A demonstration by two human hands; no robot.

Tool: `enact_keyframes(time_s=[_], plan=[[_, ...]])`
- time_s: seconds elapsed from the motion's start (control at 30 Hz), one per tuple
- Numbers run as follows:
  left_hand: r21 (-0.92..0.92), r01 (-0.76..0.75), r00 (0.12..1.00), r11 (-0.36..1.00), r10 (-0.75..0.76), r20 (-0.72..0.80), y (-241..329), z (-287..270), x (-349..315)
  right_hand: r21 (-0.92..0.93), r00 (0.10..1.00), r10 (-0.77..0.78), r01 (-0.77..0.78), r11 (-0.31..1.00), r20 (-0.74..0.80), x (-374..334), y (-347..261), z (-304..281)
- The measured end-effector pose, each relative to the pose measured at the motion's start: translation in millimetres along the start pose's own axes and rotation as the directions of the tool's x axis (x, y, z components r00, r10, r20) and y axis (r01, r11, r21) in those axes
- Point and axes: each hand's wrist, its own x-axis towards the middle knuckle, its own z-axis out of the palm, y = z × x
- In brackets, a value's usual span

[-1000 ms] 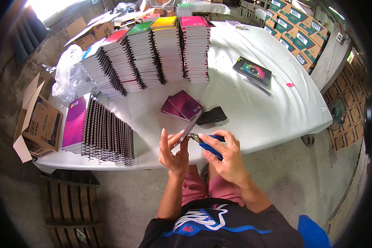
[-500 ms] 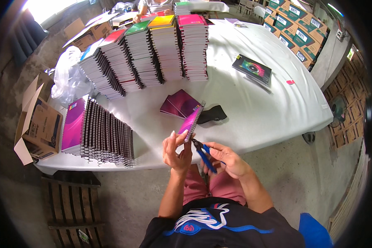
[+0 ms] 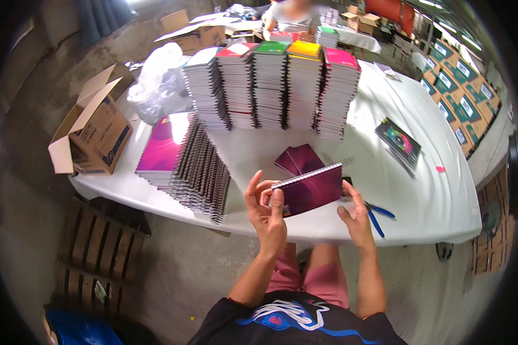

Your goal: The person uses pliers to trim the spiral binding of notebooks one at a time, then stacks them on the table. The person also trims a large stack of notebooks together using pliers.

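A purple spiral notebook (image 3: 315, 191) is held over the table's near edge, its wire binding along the top. My left hand (image 3: 269, 217) grips its left end, thumb in front and fingers behind. My right hand (image 3: 358, 218) is at the notebook's right edge with thumb and fingers apart; whether a fingertip touches the cover, I cannot tell. Blue-handled cutting pliers (image 3: 379, 216) lie on the table just right of that hand. Behind the held notebook are more purple notebooks (image 3: 300, 157), lying overlapped. A dark item beside them is mostly hidden by the notebook and my right hand.
A leaning stack of purple spiral notebooks (image 3: 160, 146) is at the left on the white-covered table (image 3: 420, 198). Tall notebook stacks (image 3: 270, 86) line the back. An open carton (image 3: 101, 135) and plastic bags (image 3: 161, 83) stand left; a black-covered notebook (image 3: 398, 141) lies right. Beyond sits another person (image 3: 293, 23).
The pliers have gone from my right hand onto the table. The notebook has turned from steeply slanted to nearly level, cover facing me. The view has shifted, too.
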Motion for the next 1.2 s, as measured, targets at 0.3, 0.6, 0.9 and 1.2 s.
enact_keyframes(time_s=[0.3, 0.6, 0.9, 1.2], plan=[[0.629, -0.685, 0.535, 0.367, 0.84, 0.093, 99, -76, 34, 0.922, 0.994, -0.004, -0.102, 0.373, 0.112, 103, -124, 60], [0.474, -0.286, 0.897, 0.833, 0.406, -0.173, 99, -123, 109, 0.581, 0.878, -0.175, -0.135, 0.803, 0.446, 223, -191, 155], [0.358, -0.295, 0.924, 0.886, 0.36, -0.129, 88, -127, 119, 0.201, 0.907, -0.253, 0.193, 0.96, 0.337, 214, -166, 181], [0.568, -0.445, 0.615, 0.692, 0.697, -0.368, 115, -159, 73, -0.493, 0.93, 0.356, -0.354, 0.795, -0.093, 173, 126, 50]])
